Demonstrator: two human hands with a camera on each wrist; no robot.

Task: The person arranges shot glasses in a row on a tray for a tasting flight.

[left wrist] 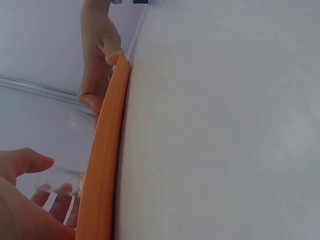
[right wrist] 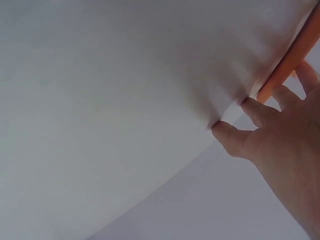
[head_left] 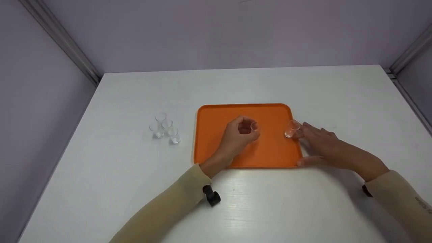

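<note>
Glass (head_left: 254,127) in left hand (head_left: 238,136) grip | right hand (head_left: 320,141) flat, touching second glass (head_left: 292,128) | tray (head_left: 216,135)

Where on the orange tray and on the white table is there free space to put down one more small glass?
The orange tray is bare along its far edge and left side. Its middle holds the left hand gripping a glass; the right hand and another glass crowd its right edge. The table is bare except around the four glasses.
</note>
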